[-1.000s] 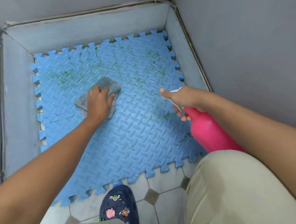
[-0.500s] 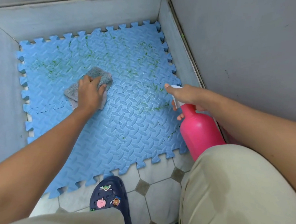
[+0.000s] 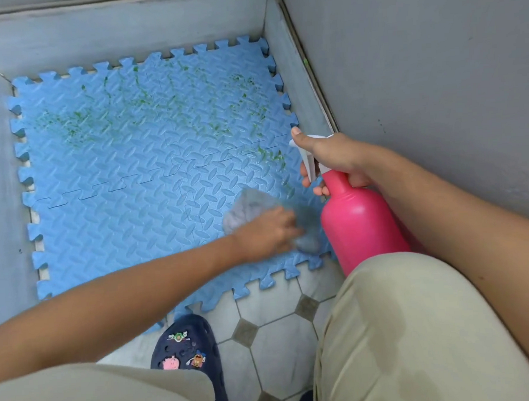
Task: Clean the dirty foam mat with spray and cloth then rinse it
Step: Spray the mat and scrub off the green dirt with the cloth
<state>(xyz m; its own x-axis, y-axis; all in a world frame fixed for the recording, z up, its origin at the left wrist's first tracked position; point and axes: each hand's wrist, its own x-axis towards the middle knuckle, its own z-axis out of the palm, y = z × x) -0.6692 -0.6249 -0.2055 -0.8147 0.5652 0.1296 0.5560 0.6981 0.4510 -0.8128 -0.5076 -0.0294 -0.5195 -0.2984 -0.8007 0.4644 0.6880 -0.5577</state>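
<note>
**Cloth at near right corner of mat, bottle held beside it**

Blue foam mat (image 3: pixel 139 182) lies flat on the floor, tucked into a grey-walled corner (image 3: pixel 125 29). Interlocking tiles, toothed edges. Green smears across the far half, thickest along the far edge and far right; a few flecks at mid right. Near half looks mostly clean.

Left hand (image 3: pixel 266 232) reaches across to the mat's near right corner, palm down on a grey cloth (image 3: pixel 251 208). Grip: fingers curled over the cloth, pressing it onto the mat. Hand and cloth are motion-blurred; cloth edges unclear.

Right hand (image 3: pixel 331 157) holds a pink spray bottle (image 3: pixel 361 223) by the neck, upright, just right of the cloth, over the mat's right edge. Grip: closed around the white trigger head (image 3: pixel 310 159), thumb on top, fingers wrapped at the trigger. Nozzle points left over the mat. Cannot tell whether the trigger is squeezed.

Near edge: tiled floor (image 3: pixel 280 343), pale octagons with small dark squares. Dark clog (image 3: pixel 185 351) with charms stands just near the mat. Beige trouser legs (image 3: pixel 417 330) fill the near foreground.
</note>
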